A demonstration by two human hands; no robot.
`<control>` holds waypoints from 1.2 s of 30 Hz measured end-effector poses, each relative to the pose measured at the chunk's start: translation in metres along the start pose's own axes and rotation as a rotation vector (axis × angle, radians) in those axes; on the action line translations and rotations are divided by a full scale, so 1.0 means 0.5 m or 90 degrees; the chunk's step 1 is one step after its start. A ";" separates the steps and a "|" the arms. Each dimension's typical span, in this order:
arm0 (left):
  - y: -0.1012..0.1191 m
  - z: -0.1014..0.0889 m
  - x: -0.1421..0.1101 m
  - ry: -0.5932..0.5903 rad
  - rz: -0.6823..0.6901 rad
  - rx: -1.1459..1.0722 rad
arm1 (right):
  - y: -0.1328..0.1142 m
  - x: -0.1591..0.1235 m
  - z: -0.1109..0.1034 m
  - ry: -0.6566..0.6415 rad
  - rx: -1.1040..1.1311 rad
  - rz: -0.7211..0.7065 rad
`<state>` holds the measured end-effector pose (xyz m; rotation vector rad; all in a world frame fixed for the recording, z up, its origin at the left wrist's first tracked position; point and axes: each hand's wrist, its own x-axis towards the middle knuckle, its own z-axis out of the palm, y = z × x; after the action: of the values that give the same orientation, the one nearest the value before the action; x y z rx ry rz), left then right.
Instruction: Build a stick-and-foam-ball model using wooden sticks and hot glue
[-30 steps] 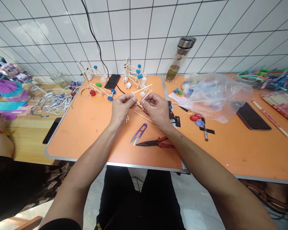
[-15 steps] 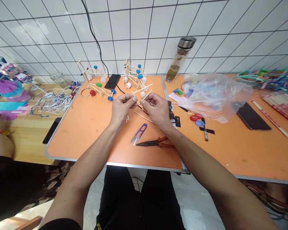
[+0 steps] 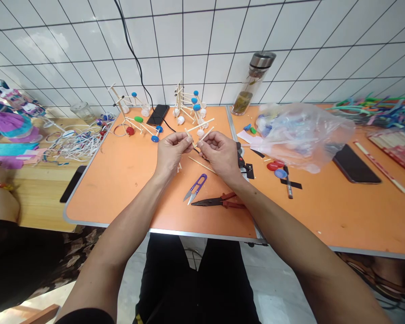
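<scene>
My left hand [image 3: 172, 150] pinches a short wooden stick [image 3: 188, 132] between thumb and fingers. Close beside it, my right hand [image 3: 221, 152] is closed on another wooden stick [image 3: 207, 133] that slants up to the right. The lower ends of the two sticks come near each other at my fingertips; whether they touch is hidden. Another loose stick [image 3: 201, 164] lies under my right hand. Nearer to me on the orange table [image 3: 121, 189] are purple thread snips [image 3: 195, 189] and long-nose pliers [image 3: 209, 202] with red handles, partly under my right forearm.
Stick models with coloured caps [image 3: 189, 105] stand at the back beside a phone [image 3: 158, 114]. To the right are a glass tea bottle [image 3: 248, 85], a plastic bag [image 3: 303, 135], a marker [image 3: 288, 182] and another phone [image 3: 356, 164]. A person's arm [image 3: 2, 204] rests at the left.
</scene>
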<state>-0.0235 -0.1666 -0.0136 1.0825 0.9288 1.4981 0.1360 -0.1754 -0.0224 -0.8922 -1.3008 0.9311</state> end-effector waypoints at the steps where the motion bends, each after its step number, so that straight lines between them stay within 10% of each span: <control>1: 0.000 0.000 0.000 0.003 -0.002 0.004 | 0.000 0.000 0.000 -0.001 0.001 -0.001; 36: -0.004 -0.002 0.002 -0.016 0.010 -0.023 | 0.003 0.000 -0.001 0.002 0.008 -0.013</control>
<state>-0.0242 -0.1653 -0.0154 1.0826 0.8752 1.5058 0.1366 -0.1746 -0.0240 -0.8682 -1.2970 0.9204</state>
